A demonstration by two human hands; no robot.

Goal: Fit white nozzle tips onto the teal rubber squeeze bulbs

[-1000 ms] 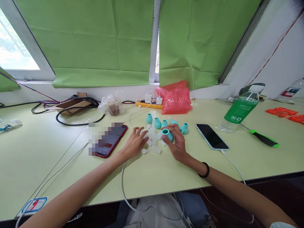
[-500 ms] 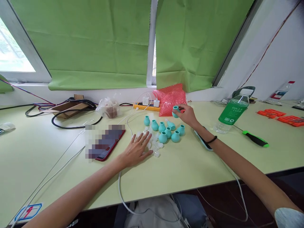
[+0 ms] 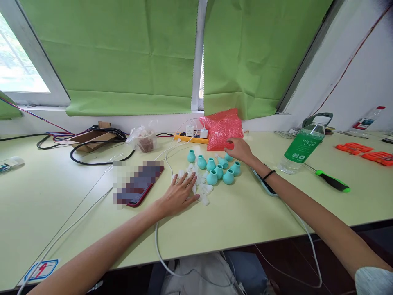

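My left hand (image 3: 179,194) lies flat with its fingers spread, resting at the edge of a pile of small translucent white pieces (image 3: 202,190). Several small turquoise vase-shaped pieces (image 3: 229,176) are grouped to the right of that pile. Most stand upright with round openings on top; one (image 3: 222,163) lies on its side. My right hand (image 3: 241,150) hovers just above the group's back right, its fingers apart and nothing visible between them. Directly below those fingers is another turquoise piece (image 3: 228,157), partly hidden by the hand.
Behind my right hand lies a red bubble-wrap bag (image 3: 222,129), beside an orange power strip (image 3: 190,138). A phone (image 3: 143,186) is left of my left hand; another (image 3: 264,183) lies under my right forearm. A green-labelled bottle (image 3: 302,145) and a screwdriver (image 3: 333,181) are at right.
The turquoise piece that my right hand held up is down on the table, and the fingers have come off it. My left hand stays flat in place.
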